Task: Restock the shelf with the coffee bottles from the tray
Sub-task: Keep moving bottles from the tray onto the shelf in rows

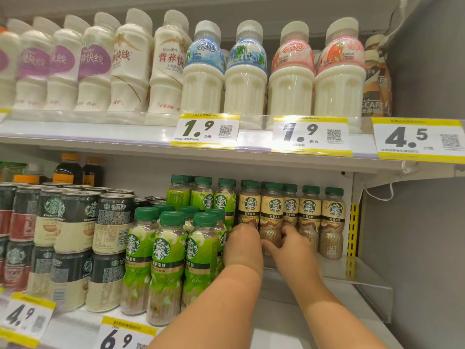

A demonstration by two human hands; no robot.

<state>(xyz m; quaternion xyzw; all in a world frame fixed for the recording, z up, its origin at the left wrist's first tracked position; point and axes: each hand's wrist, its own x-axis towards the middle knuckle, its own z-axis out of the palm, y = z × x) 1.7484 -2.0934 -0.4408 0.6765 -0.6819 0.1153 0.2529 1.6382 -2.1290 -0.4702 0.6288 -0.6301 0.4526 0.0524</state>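
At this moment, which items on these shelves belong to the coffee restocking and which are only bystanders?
Part of the job:
- tan-labelled, green-capped coffee bottles, both hands on them
- left hand
- right hand
- lower white shelf

Just nearby:
- green-labelled latte bottles
- stacked coffee cans
- white milk drink bottles above
- yellow-edged price tags

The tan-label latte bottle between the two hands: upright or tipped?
Upright. The tan-label latte bottle stands cap-up, level with its neighbours, with the left hand and right hand at its base.
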